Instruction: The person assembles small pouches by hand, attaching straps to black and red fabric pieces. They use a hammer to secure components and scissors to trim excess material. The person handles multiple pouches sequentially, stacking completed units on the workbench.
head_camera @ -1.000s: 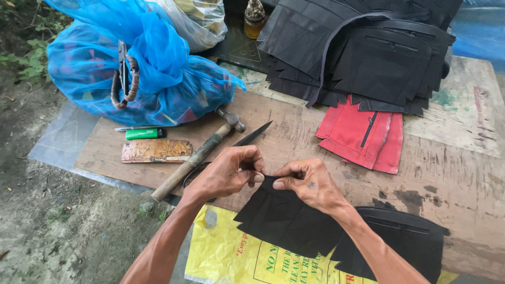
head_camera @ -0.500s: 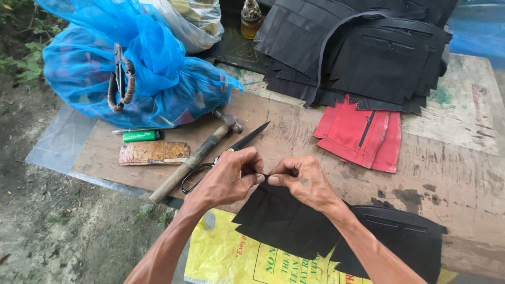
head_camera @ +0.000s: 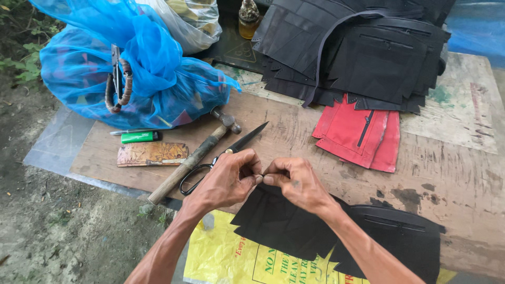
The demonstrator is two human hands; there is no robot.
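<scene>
A black cut piece (head_camera: 279, 223) of leather-like sheet lies at the near edge of the bench (head_camera: 452, 184), partly hanging over it, and its upper edge is pinched between both hands. The left hand (head_camera: 223, 181) is closed, thumb and fingertips pressed together on the edge; the right hand (head_camera: 294, 181) is closed the same way, its fingertips meeting the left's, so the two grips touch at one spot on the material. What exactly sits between the fingertips is too small to tell.

Compared with the frames a second and half a second ago, the hands have drawn closer until the fingertips meet, and the black piece has hardly shifted. The work, judged from that, is fine fingertip handling at the edge of the piece rather than moving it.

Under the piece, over the near edge, hangs a yellow printed bag (head_camera: 236, 257). To the right lies a second black panel (head_camera: 400, 236) with a slot. Just beyond the left hand lie black-handled scissors (head_camera: 221, 158) and a hammer (head_camera: 192, 160), untouched. Farther toward the left edge are a green lighter (head_camera: 139, 137) and a brown flat case (head_camera: 152, 154). Toward the far edge sit a blue net bag (head_camera: 131, 68), a red zipped piece (head_camera: 360, 131) and a stack of black panels (head_camera: 363, 47).
</scene>
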